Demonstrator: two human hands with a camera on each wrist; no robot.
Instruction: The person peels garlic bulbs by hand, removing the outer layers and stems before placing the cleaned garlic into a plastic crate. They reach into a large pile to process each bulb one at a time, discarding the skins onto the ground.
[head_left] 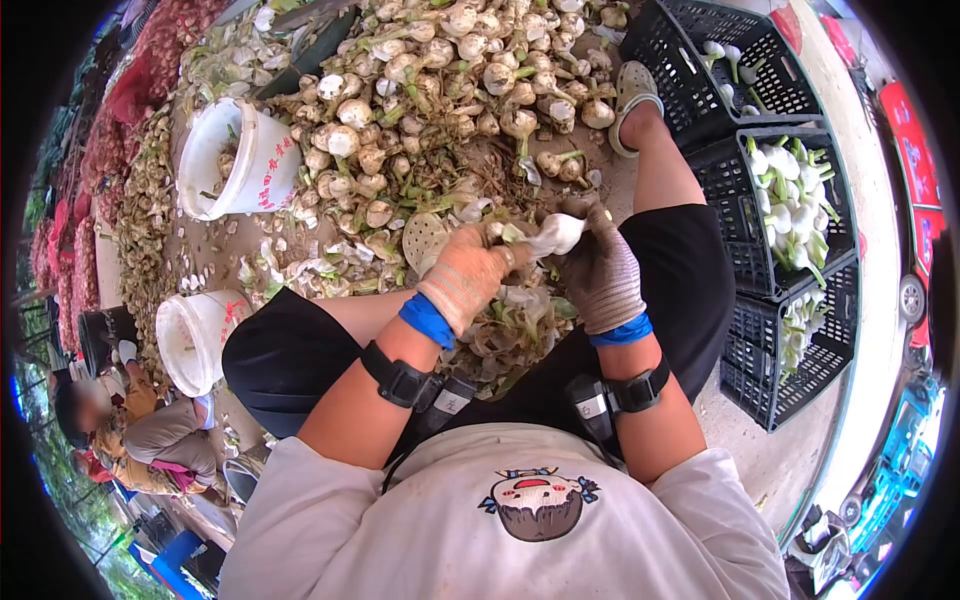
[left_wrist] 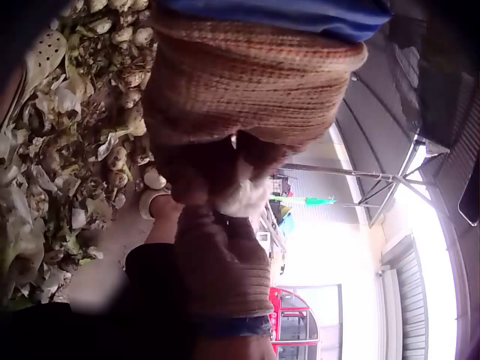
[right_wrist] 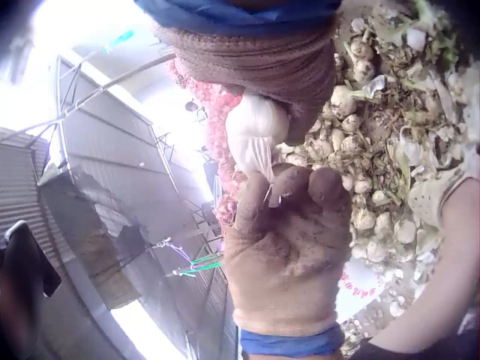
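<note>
A person in a pale shirt [head_left: 420,520] is sitting with legs spread in front of a large heap of garlic [head_left: 430,100], which is covering the ground ahead. To the right, a row of black crates [head_left: 742,225] is standing beside the knee; the middle one is holding cleaned white garlic [head_left: 795,205] with green stems, piled up to about the rim. To the left, a white bucket [head_left: 270,165] is standing against the heap, and another bucket [head_left: 185,340] is standing nearer the person. Loose skins [head_left: 515,330] are lying between the legs.

Over those skins, two gloved hands are meeting. The right hand [head_left: 605,270] is gripping the round end of one white garlic bulb [head_left: 557,235], its fingers curled closely about it. The left hand [head_left: 468,275] is pinching narrowly at the tapering stem end, where papery skin [right_wrist: 260,159] is bunching by the fingertips.

The bulb is looking smooth, so if the right hand's hold were loosening under a hard tug, it could be dropping into the litter. The skin is looking thin and could be tearing short. The gloves are showing dirt, which could be smudging the white surface.
</note>
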